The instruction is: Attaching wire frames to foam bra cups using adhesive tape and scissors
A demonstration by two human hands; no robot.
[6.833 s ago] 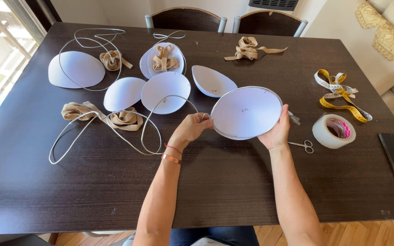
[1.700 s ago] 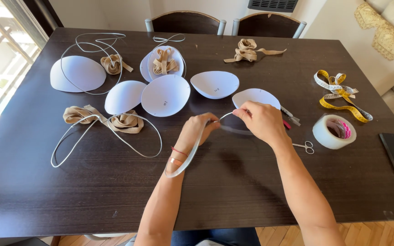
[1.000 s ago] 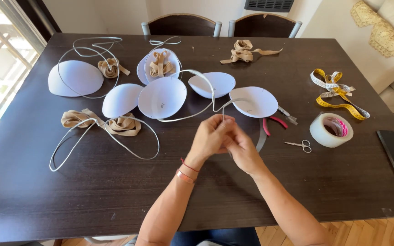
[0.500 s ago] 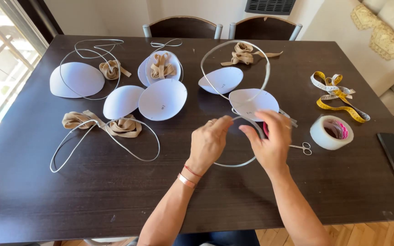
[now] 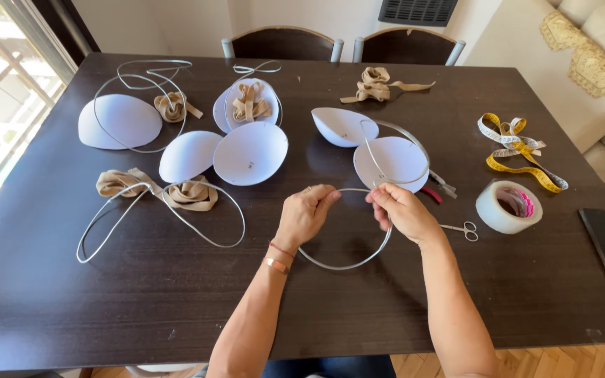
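Two hands: both of mine are at the middle of the dark wooden table, held just above it and close together.
Left hand: my fingers are curled and pressed together on the thin pale wire, pinching it at the top left of a loop.
Right hand: my thumb and fingertips are pinched on the same wire, at the top right of the loop, where its free length runs on.
Where the wire lies: the loop hangs below and between my two grips, curving toward me; its lowest point is nearer my body than either hand.
Long axis: the loop is a rough circle lying nearly flat, slightly wider left to right, so it has no strong long axis.
Free length: from my right grip the wire runs up and away from me, arcing over the nearest white foam cup and back down its right side.
Nearer hand: my right hand is nearer that cup and the free length; my left holds only the loop.
Around my hands: small scissors just right of my right hand, a tape roll beyond them, a yellow measuring tape farther off.
Left side: more white cups, beige elastic bundles and another wire loop, well apart from my grip.
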